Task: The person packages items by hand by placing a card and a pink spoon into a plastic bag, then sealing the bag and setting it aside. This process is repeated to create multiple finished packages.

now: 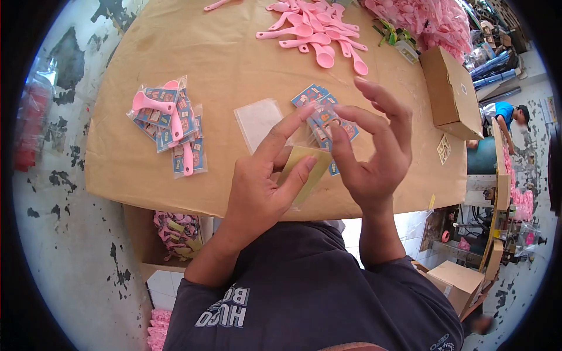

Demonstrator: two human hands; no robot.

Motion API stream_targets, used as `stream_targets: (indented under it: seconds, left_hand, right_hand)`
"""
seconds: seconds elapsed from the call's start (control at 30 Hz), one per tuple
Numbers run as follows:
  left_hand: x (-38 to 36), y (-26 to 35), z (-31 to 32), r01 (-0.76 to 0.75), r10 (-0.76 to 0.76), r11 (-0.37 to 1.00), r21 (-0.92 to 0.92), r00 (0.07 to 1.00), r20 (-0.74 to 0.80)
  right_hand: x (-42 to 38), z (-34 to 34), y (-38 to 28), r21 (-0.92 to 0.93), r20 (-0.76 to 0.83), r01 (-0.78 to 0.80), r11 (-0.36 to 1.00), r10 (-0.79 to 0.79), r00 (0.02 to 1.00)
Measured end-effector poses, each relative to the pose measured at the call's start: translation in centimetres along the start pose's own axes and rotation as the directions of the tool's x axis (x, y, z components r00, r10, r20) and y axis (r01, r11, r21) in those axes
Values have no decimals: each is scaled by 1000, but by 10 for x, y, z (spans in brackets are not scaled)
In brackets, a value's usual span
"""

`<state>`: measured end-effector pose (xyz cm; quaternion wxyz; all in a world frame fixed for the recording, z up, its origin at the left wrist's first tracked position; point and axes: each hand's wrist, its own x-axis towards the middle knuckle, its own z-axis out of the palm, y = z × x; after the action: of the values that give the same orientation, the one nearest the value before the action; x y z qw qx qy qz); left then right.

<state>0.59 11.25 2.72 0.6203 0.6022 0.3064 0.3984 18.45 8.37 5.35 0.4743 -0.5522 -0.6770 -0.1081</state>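
My left hand (263,181) is closed around a pale yellow card (305,164), its thumb pressed on the card's face and its index finger stretched forward. Some clear plastic shows around the card, but its outline is hard to make out. My right hand (374,146) is raised just to the right, fingers spread and thumb apart from the index finger. Beneath the hands lie blue printed cards (319,96), partly hidden by my fingers. A stack of clear plastic bags (256,120) lies beyond my left hand.
Pink spoons (319,35) are heaped at the table's (228,64) far side. Bagged spoons with blue cards (175,126) lie at left. A cardboard box (451,93) stands at right, near a pink bagged heap (427,23). Another person (506,114) is farther right.
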Motion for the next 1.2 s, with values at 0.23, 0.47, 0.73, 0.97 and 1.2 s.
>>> stream_targets:
  seconds: [0.23,0.47,0.73,0.97,1.2]
  left_hand:
    - [3,1,6,-152,145,971,183,988,55]
    - [4,6,8,-115,93,972,205,989,116]
    - [3,-9,4,-190,183,979,79,980,83]
    - [-1,4,-1,-153,137,967,206,986,90]
    - [-2,-4,-4,-103,103,995,-2,987,125]
  right_hand:
    - [-1,2,3,-117,-24,41,992,-44,999]
    - [-3,0,5,-27,-80,24,999,-26,996]
    - [-2,1,0,-75,-36,16,997,-19,999]
    - [-1,5,-1,-87,-35,31,996,-34,999]
    - [9,-10,18,152,-266,-153,977,189,945]
